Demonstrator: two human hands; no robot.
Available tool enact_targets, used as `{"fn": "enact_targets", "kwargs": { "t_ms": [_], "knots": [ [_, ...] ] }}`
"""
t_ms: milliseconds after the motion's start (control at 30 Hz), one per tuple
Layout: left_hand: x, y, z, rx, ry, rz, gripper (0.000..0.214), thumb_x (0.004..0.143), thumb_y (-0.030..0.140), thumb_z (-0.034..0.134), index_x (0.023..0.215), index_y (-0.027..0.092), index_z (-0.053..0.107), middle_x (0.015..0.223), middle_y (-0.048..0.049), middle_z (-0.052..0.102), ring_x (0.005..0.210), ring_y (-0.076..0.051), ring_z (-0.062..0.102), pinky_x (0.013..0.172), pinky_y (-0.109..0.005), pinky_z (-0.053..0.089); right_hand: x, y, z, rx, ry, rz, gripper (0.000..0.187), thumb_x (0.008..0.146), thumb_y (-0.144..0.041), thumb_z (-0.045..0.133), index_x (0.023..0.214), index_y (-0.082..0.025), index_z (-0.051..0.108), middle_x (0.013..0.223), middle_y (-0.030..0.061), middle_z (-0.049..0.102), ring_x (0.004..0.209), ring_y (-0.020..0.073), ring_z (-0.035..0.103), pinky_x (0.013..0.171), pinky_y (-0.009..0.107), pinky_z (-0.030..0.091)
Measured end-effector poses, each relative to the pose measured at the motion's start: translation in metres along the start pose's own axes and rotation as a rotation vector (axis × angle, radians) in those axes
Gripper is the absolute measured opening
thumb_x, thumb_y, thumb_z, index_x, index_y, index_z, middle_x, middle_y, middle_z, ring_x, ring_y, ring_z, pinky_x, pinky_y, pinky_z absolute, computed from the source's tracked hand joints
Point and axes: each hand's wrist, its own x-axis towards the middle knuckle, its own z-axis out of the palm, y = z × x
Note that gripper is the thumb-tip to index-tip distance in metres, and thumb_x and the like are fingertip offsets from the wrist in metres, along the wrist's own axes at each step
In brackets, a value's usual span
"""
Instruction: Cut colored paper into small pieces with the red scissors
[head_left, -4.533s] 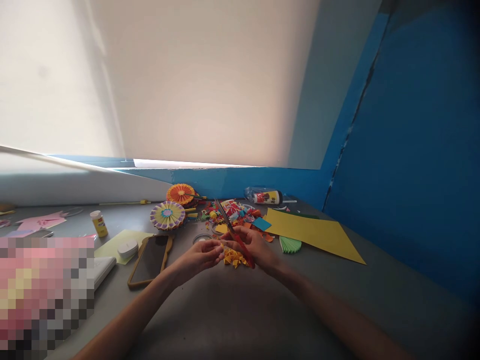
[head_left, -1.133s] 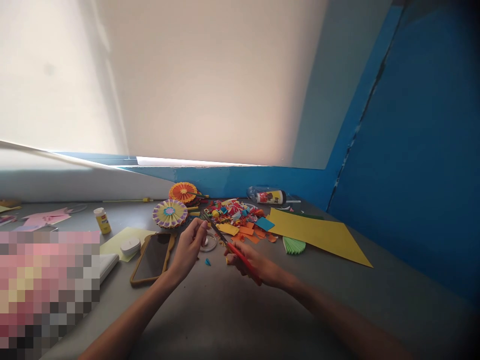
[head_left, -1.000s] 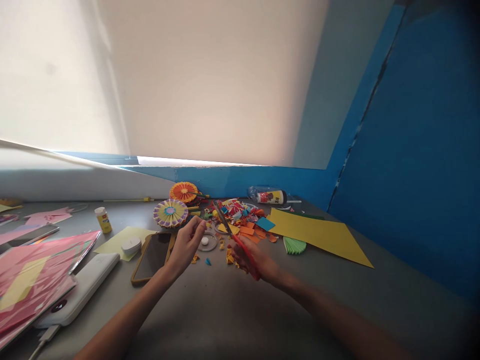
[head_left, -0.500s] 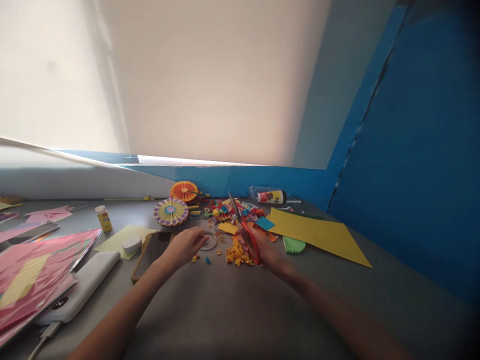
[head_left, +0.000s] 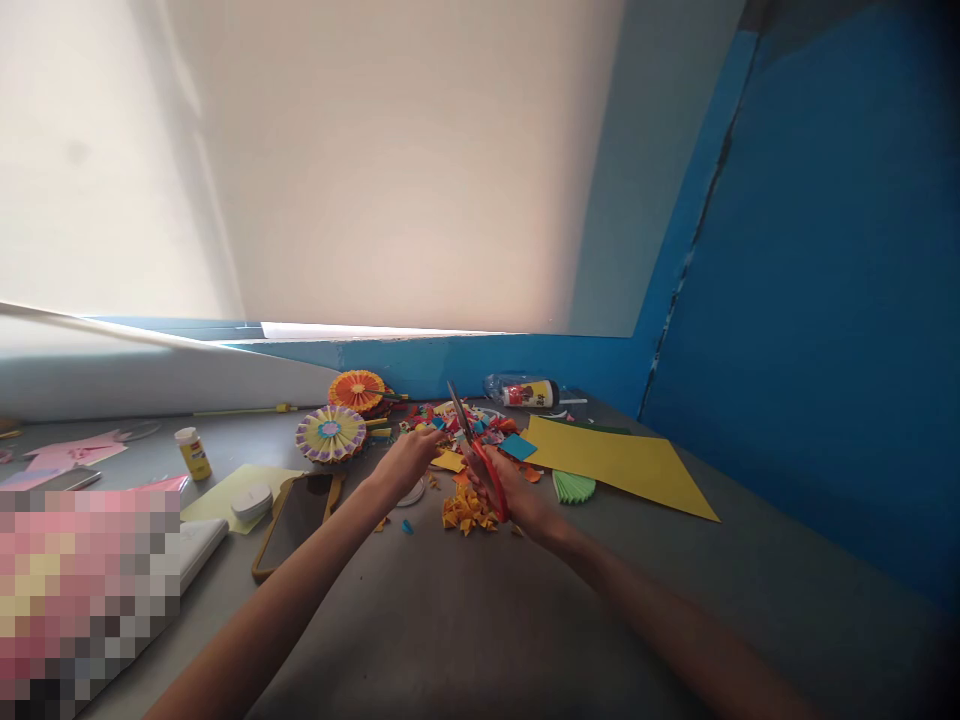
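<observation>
My right hand (head_left: 517, 490) is closed around the red handles of a pair of scissors (head_left: 491, 470). The blades point up and away, over a heap of mixed paper scraps (head_left: 491, 425). Just left of the scissors, my left hand (head_left: 409, 457) reaches over the near edge of that heap, fingers stretched forward and seemingly holding nothing. Below the two hands lies a small pile of orange-yellow paper bits (head_left: 469, 510). A roll of clear tape (head_left: 412, 492) is partly hidden under my left wrist.
Two pleated paper rosettes (head_left: 331, 434) lie at the back left. A phone (head_left: 296, 525), a white case (head_left: 251, 502) and a glue bottle (head_left: 193, 454) are on the left. Yellow card (head_left: 622, 465), a green pleated fan (head_left: 574, 487) and a clear bottle (head_left: 521, 391) lie on the right.
My left hand has moved forward and right, from above the tape roll to the scrap heap beside the scissors. My right hand still holds the scissors. The view has shifted slightly.
</observation>
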Motion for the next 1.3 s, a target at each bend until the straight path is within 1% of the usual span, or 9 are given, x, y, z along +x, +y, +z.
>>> {"fn": "enact_targets", "kwargs": {
  "t_ms": [133, 267, 367, 533, 767, 867, 1100, 1200, 1300],
  "knots": [
    [-0.002, 0.013, -0.002, 0.070, -0.036, -0.047, 0.020, 0.086, 0.013, 0.050, 0.100, 0.015, 0.063, 0.100, -0.0119, 0.063, 0.084, -0.021, 0.063, 0.070, -0.028, 0.044, 0.003, 0.001, -0.005, 0.007, 0.007, -0.013, 0.038, 0.081, -0.059, 0.052, 0.082, -0.022, 0.047, 0.067, -0.0025, 0.041, 0.056, 0.0114, 0.040, 0.053, 0.025, 0.037],
    [-0.026, 0.018, 0.003, -0.032, -0.264, 0.137, 0.008, 0.078, 0.022, 0.065, 0.085, 0.021, 0.068, 0.086, -0.0031, 0.065, 0.078, -0.018, 0.062, 0.066, -0.024, 0.042, 0.005, 0.000, -0.008, 0.006, -0.015, -0.018, 0.035, 0.083, -0.058, 0.050, 0.082, -0.022, 0.048, 0.065, -0.0029, 0.042, 0.054, 0.0111, 0.039, 0.051, 0.024, 0.036],
    [-0.042, 0.016, 0.009, -0.056, -0.270, 0.159, 0.006, 0.077, 0.025, 0.066, 0.082, 0.023, 0.069, 0.087, -0.0017, 0.064, 0.080, -0.017, 0.061, 0.068, -0.024, 0.041, 0.003, -0.002, -0.006, 0.026, 0.007, 0.016, 0.034, 0.081, -0.057, 0.054, 0.087, -0.023, 0.049, 0.072, -0.0010, 0.049, 0.060, 0.0134, 0.046, 0.056, 0.025, 0.039],
    [-0.054, 0.017, 0.016, -0.229, -0.207, 0.107, 0.010, 0.081, 0.024, 0.058, 0.085, 0.021, 0.067, 0.098, -0.0045, 0.061, 0.083, -0.016, 0.060, 0.075, -0.026, 0.044, 0.001, -0.004, -0.001, 0.027, 0.053, 0.050, 0.034, 0.080, -0.055, 0.055, 0.093, -0.024, 0.051, 0.088, 0.0020, 0.055, 0.077, 0.0169, 0.055, 0.070, 0.028, 0.044],
    [-0.059, 0.023, 0.004, -0.833, -0.143, -0.246, 0.020, 0.079, 0.034, 0.061, 0.079, 0.014, 0.059, 0.074, -0.0024, 0.062, 0.068, -0.014, 0.060, 0.062, -0.024, 0.047, 0.000, 0.000, 0.000, -0.017, 0.023, 0.039, 0.037, 0.076, -0.058, 0.057, 0.079, -0.022, 0.048, 0.082, 0.0007, 0.054, 0.073, 0.0146, 0.054, 0.065, 0.026, 0.044],
    [-0.061, 0.024, -0.003, -1.022, -0.053, -0.298, 0.032, 0.075, 0.039, 0.067, 0.096, 0.016, 0.061, 0.079, -0.0026, 0.064, 0.076, -0.016, 0.063, 0.069, -0.027, 0.049, -0.001, 0.004, 0.006, -0.065, 0.016, 0.050, 0.040, 0.072, -0.058, 0.063, 0.078, -0.021, 0.048, 0.077, -0.0002, 0.054, 0.068, 0.0141, 0.052, 0.060, 0.025, 0.042],
    [-0.066, 0.022, -0.005, -1.177, -0.006, -0.450, 0.043, 0.084, 0.050, 0.053, 0.110, 0.017, 0.063, 0.112, -0.0129, 0.066, 0.104, -0.024, 0.062, 0.088, -0.035, 0.047, -0.004, 0.008, 0.014, -0.057, -0.032, 0.100, 0.042, 0.074, -0.061, 0.059, 0.083, -0.021, 0.049, 0.068, -0.0028, 0.051, 0.053, 0.0097, 0.045, 0.046, 0.021, 0.034],
    [-0.066, 0.023, -0.002, -1.212, 0.020, -0.458, 0.041, 0.085, 0.050, 0.052, 0.103, 0.016, 0.063, 0.112, -0.0125, 0.066, 0.104, -0.023, 0.062, 0.088, -0.034, 0.047, -0.006, 0.005, 0.014, -0.045, -0.043, 0.138, 0.044, 0.074, -0.062, 0.058, 0.084, -0.020, 0.052, 0.068, -0.0014, 0.055, 0.050, 0.0091, 0.046, 0.044, 0.021, 0.034],
    [-0.066, 0.024, -0.001, -1.044, 0.112, -0.441, 0.037, 0.083, 0.048, 0.056, 0.096, 0.014, 0.065, 0.101, -0.0095, 0.067, 0.096, -0.022, 0.062, 0.081, -0.030, 0.048, -0.009, 0.004, 0.016, 0.014, -0.051, 0.162, 0.042, 0.076, -0.059, 0.059, 0.089, -0.018, 0.056, 0.075, 0.0018, 0.062, 0.051, 0.0094, 0.051, 0.046, 0.022, 0.039]
  ]
}}
